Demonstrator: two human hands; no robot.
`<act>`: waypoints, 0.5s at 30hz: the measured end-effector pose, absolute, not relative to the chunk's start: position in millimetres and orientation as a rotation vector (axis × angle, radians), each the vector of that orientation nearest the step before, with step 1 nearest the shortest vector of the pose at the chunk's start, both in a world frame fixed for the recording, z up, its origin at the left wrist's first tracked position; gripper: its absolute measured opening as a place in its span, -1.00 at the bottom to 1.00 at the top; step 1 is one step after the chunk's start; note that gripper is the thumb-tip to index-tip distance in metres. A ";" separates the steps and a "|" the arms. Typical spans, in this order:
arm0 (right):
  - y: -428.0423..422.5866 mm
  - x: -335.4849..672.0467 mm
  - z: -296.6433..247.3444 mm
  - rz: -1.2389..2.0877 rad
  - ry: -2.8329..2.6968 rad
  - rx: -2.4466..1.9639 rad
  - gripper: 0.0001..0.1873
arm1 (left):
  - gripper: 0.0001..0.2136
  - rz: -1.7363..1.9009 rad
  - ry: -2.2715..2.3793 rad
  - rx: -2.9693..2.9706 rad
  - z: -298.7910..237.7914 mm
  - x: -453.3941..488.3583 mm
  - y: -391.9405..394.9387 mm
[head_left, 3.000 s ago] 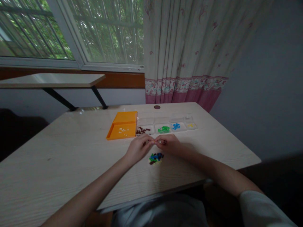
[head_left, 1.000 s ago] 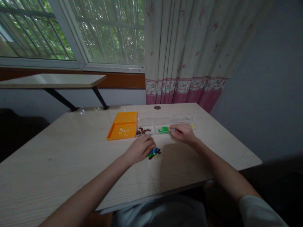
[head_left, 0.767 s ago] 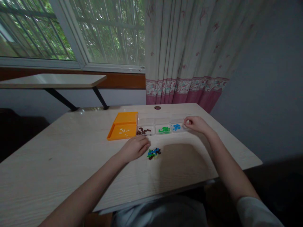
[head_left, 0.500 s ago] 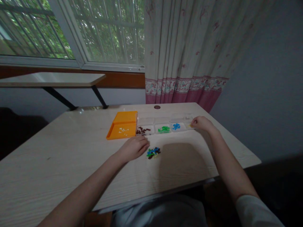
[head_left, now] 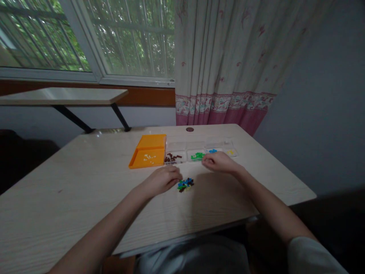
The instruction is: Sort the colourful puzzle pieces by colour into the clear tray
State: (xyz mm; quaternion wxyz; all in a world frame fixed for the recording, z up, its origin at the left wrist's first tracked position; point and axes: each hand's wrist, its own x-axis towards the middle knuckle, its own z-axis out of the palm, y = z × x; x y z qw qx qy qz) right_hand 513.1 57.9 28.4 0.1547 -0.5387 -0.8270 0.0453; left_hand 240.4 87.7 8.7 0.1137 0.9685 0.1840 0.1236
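My left hand (head_left: 164,179) rests on the table with curled fingers, at the left edge of a small mixed pile of blue, green, dark brown and pale yellow pieces (head_left: 185,184). Whether it holds anything is hidden. My right hand (head_left: 219,161) is closed in a pinch in front of the clear boxes; what it may hold is too small to make out. Behind its fingertips lie green pieces (head_left: 197,156), and blue pieces (head_left: 212,151) show partly above the hand. Yellow pieces (head_left: 230,152) lie in the rightmost compartment, dark brown pieces (head_left: 172,158) in the leftmost clear one.
An orange open-lidded box (head_left: 146,163) with white pieces (head_left: 148,157) stands left of the clear boxes. A round dark cap (head_left: 189,129) sits in the table (head_left: 85,198) near its back edge. A raised shelf (head_left: 62,95) on black legs is at the back left.
My right hand has moved left from the yellow pieces' compartment to in front of the green and blue ones. My left hand has stayed by the pile.
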 end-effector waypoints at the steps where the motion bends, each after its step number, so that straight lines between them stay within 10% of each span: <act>1: 54.8 502.0 24.3 0.143 -2.398 -1.479 -0.82 | -0.78 0.360 0.538 2.837 8.0 240.6 87.7; 15: 39.6 456.8 -6.6 0.045 -2.188 -1.334 -0.83 | -0.83 0.753 0.801 2.607 11.3 254.4 75.7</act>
